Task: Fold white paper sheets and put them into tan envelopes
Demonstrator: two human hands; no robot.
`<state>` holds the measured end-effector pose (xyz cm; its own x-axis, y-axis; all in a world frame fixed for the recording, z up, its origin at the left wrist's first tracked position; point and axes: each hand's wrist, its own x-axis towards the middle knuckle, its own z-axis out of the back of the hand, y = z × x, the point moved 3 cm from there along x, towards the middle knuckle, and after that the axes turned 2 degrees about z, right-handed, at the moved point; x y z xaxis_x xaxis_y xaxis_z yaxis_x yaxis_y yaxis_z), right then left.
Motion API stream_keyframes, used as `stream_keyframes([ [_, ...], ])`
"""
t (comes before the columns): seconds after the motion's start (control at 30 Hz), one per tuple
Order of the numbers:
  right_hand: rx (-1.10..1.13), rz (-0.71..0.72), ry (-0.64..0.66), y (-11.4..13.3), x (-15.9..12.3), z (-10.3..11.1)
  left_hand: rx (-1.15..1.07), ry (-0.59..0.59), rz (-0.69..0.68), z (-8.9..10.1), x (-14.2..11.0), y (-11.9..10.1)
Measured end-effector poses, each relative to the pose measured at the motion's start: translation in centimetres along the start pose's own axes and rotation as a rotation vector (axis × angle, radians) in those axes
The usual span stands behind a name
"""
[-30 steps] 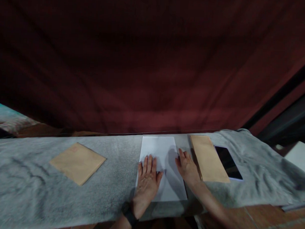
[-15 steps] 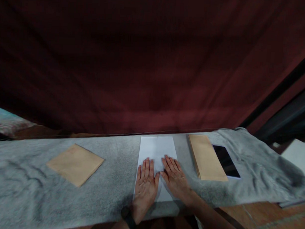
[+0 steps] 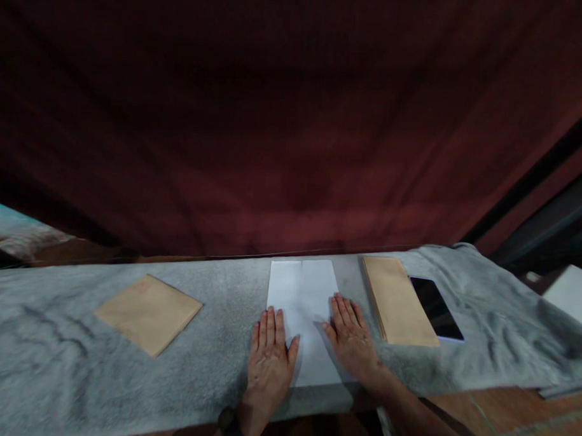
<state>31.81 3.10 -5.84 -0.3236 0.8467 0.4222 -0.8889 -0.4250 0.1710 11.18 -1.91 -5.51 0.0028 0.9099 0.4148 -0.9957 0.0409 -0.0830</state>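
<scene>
White paper (image 3: 310,355) lies lengthwise before me, with a line running down its middle from the far edge. On its left edge rests my left hand (image 3: 270,354), palm down, fingers stretched out and the thumb spread toward the middle. My right hand (image 3: 351,338) lies flat in the same way over the right edge. Neither hand grips anything. To the right of my right hand is a stack of brown envelopes (image 3: 400,304). Farther left, turned at an angle, lies another brown envelope (image 3: 149,315) with a faint reddish mark near its far corner.
A dark-screened phone (image 3: 435,309) lies beside the stack, close to its right edge. Everything rests on a grey cloth (image 3: 219,355), wrinkled at both ends. Behind hangs a dark red curtain (image 3: 293,148). A white object (image 3: 572,298) is at the far right, above the tiled floor (image 3: 494,409).
My right hand came in from the right onto the paper, then slid back toward its right edge. My left hand moved left and slightly nearer me. The paper's middle line now shows between them.
</scene>
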Motion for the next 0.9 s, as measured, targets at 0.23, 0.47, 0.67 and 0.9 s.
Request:
stream_keyframes([
  [0.23, 0.083, 0.135, 0.016, 3.1, -0.4, 0.0, -0.003, 0.002, 0.018, 0.2, 0.0, -0.4],
  [0.47, 0.055, 0.154, 0.007, 3.5, -1.2, -0.2, 0.009, 0.041, 0.025, 0.7, 0.0, -0.5],
  [0.67, -0.009, 0.096, -0.018, 2.2, -1.4, 0.0, 0.023, 0.058, 0.016, 0.8, 0.0, -0.1],
  [0.9, -0.009, 0.099, -0.008, 2.2, -1.5, -0.2, -0.041, 0.056, -0.115, 0.8, 0.9, -1.8],
])
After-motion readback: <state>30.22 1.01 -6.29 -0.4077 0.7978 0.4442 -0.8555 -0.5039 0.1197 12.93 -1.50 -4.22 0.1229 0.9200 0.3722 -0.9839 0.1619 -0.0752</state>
